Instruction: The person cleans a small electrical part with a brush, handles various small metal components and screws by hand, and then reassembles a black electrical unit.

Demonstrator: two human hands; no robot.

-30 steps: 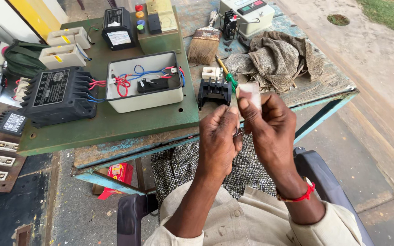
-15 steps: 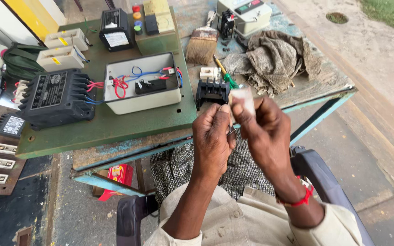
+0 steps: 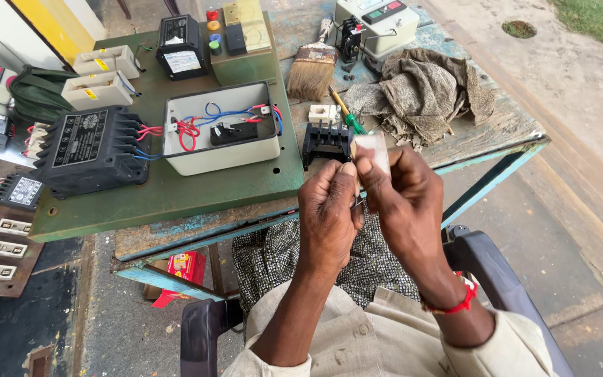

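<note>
My left hand point(image 3: 329, 213) and my right hand point(image 3: 405, 202) are raised together in front of my chest, above my lap. Both pinch a small whitish flat piece point(image 3: 373, 150) that sticks up between the fingertips. Just beyond the hands, on the worn table edge, lie a black terminal block point(image 3: 326, 144), a small white connector point(image 3: 323, 114) and a green-handled screwdriver point(image 3: 350, 120). A red band circles my right wrist.
A green board point(image 3: 176, 195) carries an open grey box with red and blue wires point(image 3: 221, 126), a black contactor point(image 3: 92, 146) and a black meter point(image 3: 181, 45). A paintbrush point(image 3: 312, 70), a crumpled cloth point(image 3: 427, 91) and a cream device point(image 3: 382, 24) lie on the table. Switch panels stand at left.
Both hands have stayed together and kept working the small piece; the white piece now stands higher between the fingertips. The view has shifted slightly.
</note>
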